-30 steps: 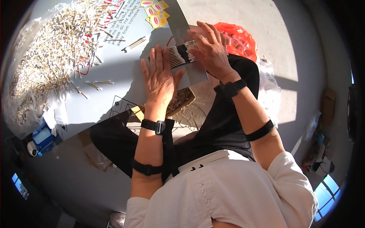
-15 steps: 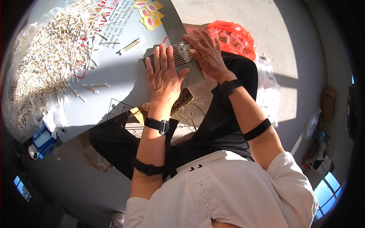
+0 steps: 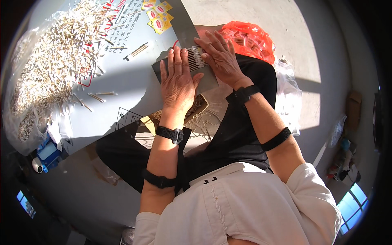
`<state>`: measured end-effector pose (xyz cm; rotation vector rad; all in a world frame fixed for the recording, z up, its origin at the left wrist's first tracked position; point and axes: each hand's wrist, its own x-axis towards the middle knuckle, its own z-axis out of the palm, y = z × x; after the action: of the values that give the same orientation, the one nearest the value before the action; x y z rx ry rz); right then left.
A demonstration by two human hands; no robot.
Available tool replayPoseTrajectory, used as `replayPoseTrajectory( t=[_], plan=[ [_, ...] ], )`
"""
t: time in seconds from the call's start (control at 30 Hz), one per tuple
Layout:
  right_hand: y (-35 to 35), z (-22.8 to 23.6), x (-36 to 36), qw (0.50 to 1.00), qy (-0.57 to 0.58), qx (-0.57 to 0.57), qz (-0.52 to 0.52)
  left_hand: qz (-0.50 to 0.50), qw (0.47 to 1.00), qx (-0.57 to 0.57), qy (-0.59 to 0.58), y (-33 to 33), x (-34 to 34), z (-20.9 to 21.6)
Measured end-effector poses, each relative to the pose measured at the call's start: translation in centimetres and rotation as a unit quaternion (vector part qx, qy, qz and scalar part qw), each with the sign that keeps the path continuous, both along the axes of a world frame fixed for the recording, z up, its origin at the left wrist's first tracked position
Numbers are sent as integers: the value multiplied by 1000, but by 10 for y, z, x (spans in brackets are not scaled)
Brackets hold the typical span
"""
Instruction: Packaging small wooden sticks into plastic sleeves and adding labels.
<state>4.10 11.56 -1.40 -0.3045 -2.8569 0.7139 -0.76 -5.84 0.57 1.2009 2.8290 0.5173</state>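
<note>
A row of cotton swabs (image 3: 197, 58) lies side by side between my hands, on a grey sheet (image 3: 210, 81) at the table's right edge. Over the row's left part rests my left hand (image 3: 179, 83), flat, fingers stretched and thumb apart; the swab ends beneath it are hidden. My right hand (image 3: 224, 63) leans in from the right with its fingers extended, touching the white tips at that side. Neither hand is wrapped around anything. A few loose swabs (image 3: 139, 50) lie together on the table beyond my left fingertips.
A large heap of swabs (image 3: 51, 67) in clear plastic covers the table's left. Yellow packets (image 3: 160, 18) lie at the far edge. Beyond my right hand is a red bag (image 3: 252, 38) of small packs. An open box (image 3: 200, 108) of swabs stands below the table edge.
My hands have drawn slightly closer together, so a narrower stretch of the swab row shows between them. Everything else stays nearly the same.
</note>
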Motion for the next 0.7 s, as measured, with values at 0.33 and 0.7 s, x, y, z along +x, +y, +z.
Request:
replayPoseTrajectory(
  t=[0.33,0.7],
  plan=[
    [-1,-1,0,1000,13,-14,-2,-19,1000,7,-4,3,0,1],
    [8,-7,-6,845,221,-457,-168,132,880,414,-192,7,-21,0]
  ],
)
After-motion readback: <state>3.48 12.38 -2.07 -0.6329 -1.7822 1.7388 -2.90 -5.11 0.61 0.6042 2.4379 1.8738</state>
